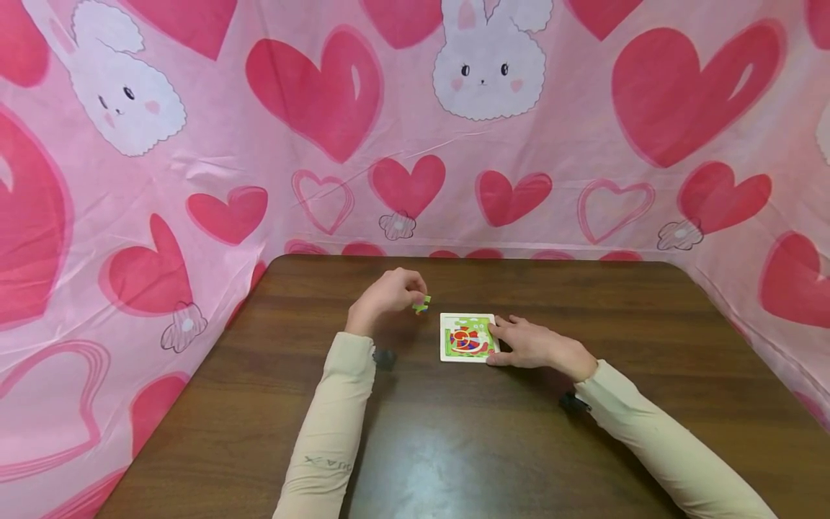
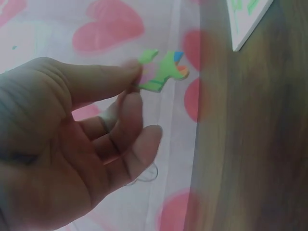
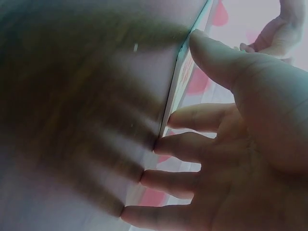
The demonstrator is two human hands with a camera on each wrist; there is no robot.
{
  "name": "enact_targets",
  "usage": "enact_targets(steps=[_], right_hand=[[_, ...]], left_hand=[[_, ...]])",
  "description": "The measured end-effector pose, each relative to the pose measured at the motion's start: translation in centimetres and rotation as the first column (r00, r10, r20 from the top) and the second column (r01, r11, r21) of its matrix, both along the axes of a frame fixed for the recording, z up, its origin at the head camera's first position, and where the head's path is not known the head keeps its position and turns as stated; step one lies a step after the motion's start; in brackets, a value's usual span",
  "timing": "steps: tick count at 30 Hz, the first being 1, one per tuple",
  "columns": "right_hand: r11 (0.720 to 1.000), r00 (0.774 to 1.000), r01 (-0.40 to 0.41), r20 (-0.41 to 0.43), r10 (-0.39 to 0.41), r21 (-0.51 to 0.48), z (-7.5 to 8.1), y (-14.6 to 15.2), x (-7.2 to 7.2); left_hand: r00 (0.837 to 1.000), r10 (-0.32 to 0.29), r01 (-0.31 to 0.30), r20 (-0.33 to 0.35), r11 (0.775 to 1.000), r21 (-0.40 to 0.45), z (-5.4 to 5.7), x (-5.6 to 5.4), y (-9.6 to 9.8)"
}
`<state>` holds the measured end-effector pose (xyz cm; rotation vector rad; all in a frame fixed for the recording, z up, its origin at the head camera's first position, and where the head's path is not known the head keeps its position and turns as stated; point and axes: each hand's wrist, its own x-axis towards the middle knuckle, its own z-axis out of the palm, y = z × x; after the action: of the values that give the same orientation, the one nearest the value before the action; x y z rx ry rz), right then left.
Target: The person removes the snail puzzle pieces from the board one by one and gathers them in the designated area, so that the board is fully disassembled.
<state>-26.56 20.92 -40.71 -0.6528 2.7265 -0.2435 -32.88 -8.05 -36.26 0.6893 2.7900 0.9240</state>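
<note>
1. The jigsaw piece (image 2: 161, 72), mostly green with pink, blue and orange patches, is in the left hand (image 1: 389, 292), raised off the dark wood-grain table (image 1: 259, 440) and just left of the puzzle board (image 1: 443, 339).
2. It looks thin, light and stiff, probably wood or card; its narrow knobs seem the weakest spots, so the broad body is the better place to pinch.
3. Its printed face may be slightly slick, though the pictures cannot confirm that.
4. The board lies flat, picture up, and seems light enough to slide if pushed; its pale rim gives the firmest hold.
5. The left hand pinches the piece by one end between thumb and a finger partly hidden behind it; the other fingers curl loosely below, holding nothing.
6. The right hand (image 1: 538, 344) is spread, thumb at the board's near right corner, forefinger by its right side farther back, remaining fingers fanned out.
7. Both forearms reach forward, the left wrist bent toward the board.
</note>
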Motion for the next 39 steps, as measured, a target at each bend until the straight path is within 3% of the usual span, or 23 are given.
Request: enact_targets(steps=[8, 17, 30, 39], right_hand=[[1.0, 1.0, 0.004, 0.002, -0.004, 0.002, 0.0, -0.1, 0.0], [1.0, 1.0, 0.01, 0.012, -0.01, -0.002, 0.1, -0.2, 0.0], [1.0, 0.999, 0.03, 0.017, -0.03, -0.003, 0.2, 0.1, 0.0], [1.0, 1.0, 0.021, 0.002, -0.021, -0.012, 0.1, 0.2, -0.4]], left_hand=[[0.998, 0.034, -0.034, 0.053, 0.999, 0.005, 0.0, -0.1, -2.3], [0.993, 0.065, -0.064, 0.102, 0.998, -0.02, -0.8, -0.7, -4.4], [0.971, 0.133, -0.122, 0.2, 0.99, -0.068, -2.0, -1.3, -5.7], [0.962, 0.136, -0.115, 0.237, 0.988, -0.102, -3.1, -1.9, -6.1]])
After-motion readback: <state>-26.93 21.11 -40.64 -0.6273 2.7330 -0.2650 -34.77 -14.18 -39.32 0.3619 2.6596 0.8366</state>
